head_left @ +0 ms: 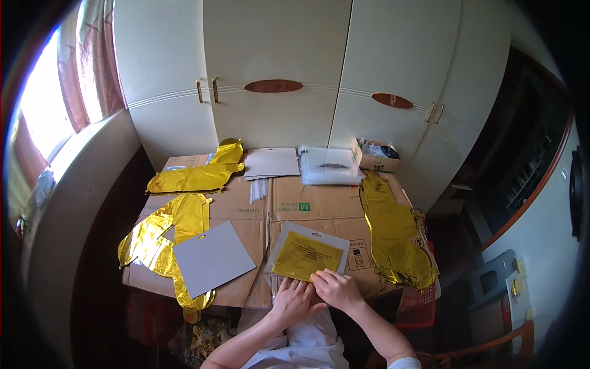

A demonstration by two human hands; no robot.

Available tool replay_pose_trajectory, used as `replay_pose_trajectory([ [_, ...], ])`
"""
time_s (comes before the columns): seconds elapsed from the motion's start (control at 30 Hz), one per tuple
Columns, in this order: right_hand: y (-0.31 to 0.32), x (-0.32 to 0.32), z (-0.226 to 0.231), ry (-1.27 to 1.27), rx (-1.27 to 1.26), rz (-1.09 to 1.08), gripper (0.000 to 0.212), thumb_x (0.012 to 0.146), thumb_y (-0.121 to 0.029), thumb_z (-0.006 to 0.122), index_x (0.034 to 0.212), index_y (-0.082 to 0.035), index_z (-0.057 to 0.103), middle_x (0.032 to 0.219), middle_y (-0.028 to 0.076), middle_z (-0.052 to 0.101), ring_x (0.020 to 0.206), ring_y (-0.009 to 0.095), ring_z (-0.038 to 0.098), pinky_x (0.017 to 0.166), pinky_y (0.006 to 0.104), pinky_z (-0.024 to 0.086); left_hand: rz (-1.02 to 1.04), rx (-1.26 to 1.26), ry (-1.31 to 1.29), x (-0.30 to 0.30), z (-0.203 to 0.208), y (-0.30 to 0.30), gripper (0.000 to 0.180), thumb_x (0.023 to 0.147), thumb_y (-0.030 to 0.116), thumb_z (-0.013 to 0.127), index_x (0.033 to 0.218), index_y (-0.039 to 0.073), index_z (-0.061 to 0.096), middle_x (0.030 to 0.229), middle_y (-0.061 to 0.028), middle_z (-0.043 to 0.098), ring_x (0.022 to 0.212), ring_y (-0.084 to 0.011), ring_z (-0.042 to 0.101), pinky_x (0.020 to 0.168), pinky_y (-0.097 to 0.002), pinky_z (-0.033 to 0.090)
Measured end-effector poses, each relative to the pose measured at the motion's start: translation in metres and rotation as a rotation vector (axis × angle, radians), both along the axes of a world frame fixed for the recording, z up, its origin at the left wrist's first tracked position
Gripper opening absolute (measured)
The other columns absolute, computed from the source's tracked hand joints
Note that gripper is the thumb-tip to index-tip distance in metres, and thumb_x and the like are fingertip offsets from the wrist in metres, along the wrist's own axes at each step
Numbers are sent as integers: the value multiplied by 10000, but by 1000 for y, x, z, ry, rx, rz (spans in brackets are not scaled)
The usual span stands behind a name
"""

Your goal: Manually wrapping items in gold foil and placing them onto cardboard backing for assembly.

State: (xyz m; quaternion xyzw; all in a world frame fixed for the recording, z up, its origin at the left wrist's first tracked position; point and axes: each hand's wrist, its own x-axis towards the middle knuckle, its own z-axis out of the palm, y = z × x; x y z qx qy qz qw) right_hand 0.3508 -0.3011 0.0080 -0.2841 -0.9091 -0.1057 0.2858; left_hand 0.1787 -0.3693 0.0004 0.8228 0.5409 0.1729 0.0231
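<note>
A clear plastic bag with a grey card and a folded gold foil balloon inside lies at the front middle of the cardboard. Dark print shows on the gold foil, and a hanging hole is at the top. At the bag's lower edge, my left hand has its fingers curled down on the plastic. Beside it my right hand grips the lower right edge, fingers bent together. Both thumbs are partly hidden. To the left, a loose grey card with a hanging hole rests partly over a flat gold foil balloon.
More gold foil balloons lie at the far left and right. Along the back are a stack of grey cards, a pile of clear bags and a small cardboard box. White cabinets stand behind.
</note>
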Motion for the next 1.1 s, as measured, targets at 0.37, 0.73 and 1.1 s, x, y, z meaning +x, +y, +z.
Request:
replay_pose_trajectory([
  [0.37, -1, -2, 0, 64, -21, 3, 147, 825, -150, 670, 964, -103, 661, 914, 14, 679, 841, 199, 703, 658, 317, 592, 438, 103, -54, -45, 13, -41, 502, 806, 278, 692, 1258, 81, 595, 961, -95, 549, 909, -270, 537, 762, -416, 410],
  [0.73, -1, -2, 0, 34, -33, 3, 160, 823, -168, 678, 973, -113, 664, 938, 12, 678, 877, 194, 695, 663, 312, 591, 409, 72, -5, -41, 1, -19, 494, 828, 482, 673, 1162, 118, 656, 889, -106, 529, 870, -285, 528, 727, -412, 401],
  [1.1, -1, 0, -3, 41, -49, 15, 190, 822, -180, 697, 998, -114, 670, 960, 20, 685, 890, 207, 695, 674, 322, 594, 264, 54, -61, -5, -1, -13, 520, 810, 568, 657, 1094, 133, 676, 961, -99, 544, 940, -271, 528, 780, -414, 397],
])
